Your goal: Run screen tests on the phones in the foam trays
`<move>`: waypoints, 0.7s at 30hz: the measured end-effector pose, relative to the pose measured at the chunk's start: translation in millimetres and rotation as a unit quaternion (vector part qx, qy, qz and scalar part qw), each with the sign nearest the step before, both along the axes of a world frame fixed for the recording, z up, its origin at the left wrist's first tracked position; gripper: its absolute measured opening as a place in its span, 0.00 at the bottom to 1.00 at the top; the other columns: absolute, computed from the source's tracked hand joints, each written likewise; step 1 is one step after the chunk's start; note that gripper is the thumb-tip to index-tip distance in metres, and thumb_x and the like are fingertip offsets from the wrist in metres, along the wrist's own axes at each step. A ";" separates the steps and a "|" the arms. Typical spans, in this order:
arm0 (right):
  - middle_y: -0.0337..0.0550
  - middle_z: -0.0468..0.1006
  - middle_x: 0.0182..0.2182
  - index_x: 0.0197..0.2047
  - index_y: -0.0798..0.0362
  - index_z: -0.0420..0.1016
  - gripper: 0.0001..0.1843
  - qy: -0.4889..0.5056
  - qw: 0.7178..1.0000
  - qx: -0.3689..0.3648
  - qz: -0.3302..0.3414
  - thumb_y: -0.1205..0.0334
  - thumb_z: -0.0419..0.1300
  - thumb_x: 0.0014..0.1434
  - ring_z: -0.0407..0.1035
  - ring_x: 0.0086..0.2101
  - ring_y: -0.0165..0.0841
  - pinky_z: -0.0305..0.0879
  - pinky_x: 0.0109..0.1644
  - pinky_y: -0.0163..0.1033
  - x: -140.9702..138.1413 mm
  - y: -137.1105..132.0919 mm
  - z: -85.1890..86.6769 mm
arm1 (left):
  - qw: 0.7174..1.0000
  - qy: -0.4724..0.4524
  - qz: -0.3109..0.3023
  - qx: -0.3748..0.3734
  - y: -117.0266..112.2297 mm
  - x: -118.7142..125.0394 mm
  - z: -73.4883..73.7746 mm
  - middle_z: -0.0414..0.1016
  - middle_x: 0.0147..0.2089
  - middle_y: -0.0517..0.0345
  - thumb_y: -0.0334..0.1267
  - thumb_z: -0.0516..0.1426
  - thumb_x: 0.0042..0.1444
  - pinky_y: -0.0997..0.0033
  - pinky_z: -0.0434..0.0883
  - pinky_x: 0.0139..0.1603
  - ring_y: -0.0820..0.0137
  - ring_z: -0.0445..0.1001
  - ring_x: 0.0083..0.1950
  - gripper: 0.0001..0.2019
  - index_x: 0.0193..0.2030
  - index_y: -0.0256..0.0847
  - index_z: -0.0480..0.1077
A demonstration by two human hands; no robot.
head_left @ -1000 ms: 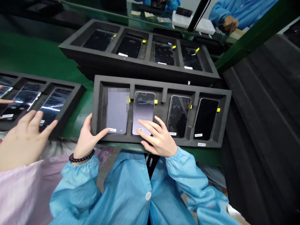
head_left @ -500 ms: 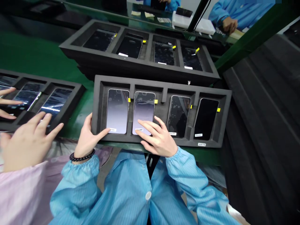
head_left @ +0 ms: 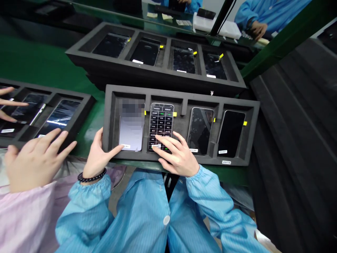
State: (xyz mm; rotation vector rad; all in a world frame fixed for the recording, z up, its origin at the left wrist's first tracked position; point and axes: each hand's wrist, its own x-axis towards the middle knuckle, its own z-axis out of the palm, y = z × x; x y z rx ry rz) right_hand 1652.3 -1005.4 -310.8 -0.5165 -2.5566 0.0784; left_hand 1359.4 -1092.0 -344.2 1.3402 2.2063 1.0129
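Your right hand (head_left: 178, 154) lies loosely spread, gripping nothing, over the second phone (head_left: 161, 123) from the left in the tray (head_left: 107, 112), seemingly so its fingertips reach the screen. Your left hand (head_left: 96, 158), thumb wide from its fingers, straddles the tray's left rim, probably steadying it.
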 end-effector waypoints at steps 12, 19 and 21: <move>0.43 0.85 0.47 0.37 0.50 0.79 0.10 0.150 0.987 0.041 -0.027 0.65 0.55 0.64 0.76 0.43 0.33 0.71 0.58 0.45 1.4 -3.8 1.2 | 0.993 -0.104 0.055 0.005 3.6 8.3 5.5 0.72 0.64 0.49 0.59 0.63 0.49 0.43 0.71 0.66 0.49 0.70 0.66 0.36 0.64 0.49 0.65; 0.44 0.84 0.50 0.48 0.49 0.77 0.11 0.171 0.972 0.009 -0.161 0.65 0.55 0.65 0.75 0.47 0.39 0.64 0.62 0.53 4.0 13.3 11.8 | 0.958 0.179 0.068 0.213 17.6 43.6 35.7 0.64 0.70 0.47 0.51 0.52 0.65 0.44 0.60 0.74 0.54 0.62 0.71 0.28 0.70 0.49 0.63; 0.44 0.85 0.49 0.48 0.50 0.76 0.10 0.164 0.973 -0.001 -0.161 0.66 0.55 0.65 0.75 0.46 0.38 0.62 0.63 0.52 2.1 15.4 10.1 | 0.952 0.200 0.027 0.230 20.6 52.7 31.7 0.62 0.71 0.49 0.49 0.51 0.65 0.43 0.53 0.77 0.53 0.60 0.73 0.27 0.69 0.49 0.65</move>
